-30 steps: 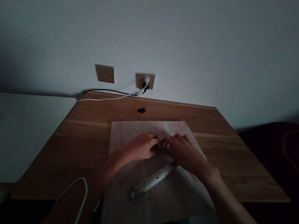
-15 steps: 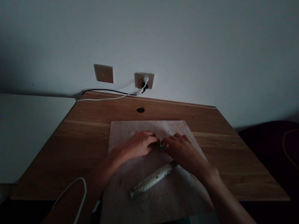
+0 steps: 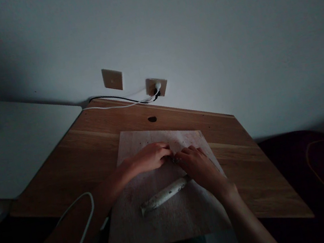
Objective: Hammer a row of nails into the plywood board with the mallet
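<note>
Having shifted slightly since half a second ago, the fingers of a person's bare right hand are covering more of a small cluster of shiny bits on a pale, rectangular wooden board. Curling its fingers inward, the bare left hand is staying just beside the cluster; whether either half-closed hand is gripping any of it cannot be told. Nearer the person, a whitish, dark-mottled stick is lying aslant on the board, its right end disappearing beneath the right hand. Under the board, a brown wooden table is standing against a wall.
</note>
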Demonstrator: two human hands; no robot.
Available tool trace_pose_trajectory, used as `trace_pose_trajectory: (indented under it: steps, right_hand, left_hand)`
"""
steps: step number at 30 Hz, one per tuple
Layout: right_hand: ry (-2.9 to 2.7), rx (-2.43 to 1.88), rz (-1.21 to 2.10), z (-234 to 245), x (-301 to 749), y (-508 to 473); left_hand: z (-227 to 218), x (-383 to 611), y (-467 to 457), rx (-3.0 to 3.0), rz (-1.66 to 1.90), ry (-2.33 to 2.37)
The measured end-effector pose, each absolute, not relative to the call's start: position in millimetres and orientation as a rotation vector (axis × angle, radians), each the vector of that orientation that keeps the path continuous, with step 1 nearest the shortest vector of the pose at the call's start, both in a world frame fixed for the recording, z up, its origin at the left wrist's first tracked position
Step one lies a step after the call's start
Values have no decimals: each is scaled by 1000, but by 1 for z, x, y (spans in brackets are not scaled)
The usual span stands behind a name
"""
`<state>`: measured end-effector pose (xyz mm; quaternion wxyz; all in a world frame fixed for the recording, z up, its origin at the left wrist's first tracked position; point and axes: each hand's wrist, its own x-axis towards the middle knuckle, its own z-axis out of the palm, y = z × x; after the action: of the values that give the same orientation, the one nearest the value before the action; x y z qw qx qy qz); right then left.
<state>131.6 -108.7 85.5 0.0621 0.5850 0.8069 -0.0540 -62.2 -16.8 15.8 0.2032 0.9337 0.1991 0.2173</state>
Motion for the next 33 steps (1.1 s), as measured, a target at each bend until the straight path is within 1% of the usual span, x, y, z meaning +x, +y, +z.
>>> trace_pose_trajectory:
  steps: [10,21,33]
  right_hand:
    - [2553,1850,-364,75,139,-108]
    - [2586,1834,-432,74,140,-107]
    - [2558,1863,-495,79,138,-111]
  left_hand:
    - [21,-62,-22,2528,571,537]
    - [18,-59,-22,2558,538,540]
    - [19,-58,-25,2509,579,517]
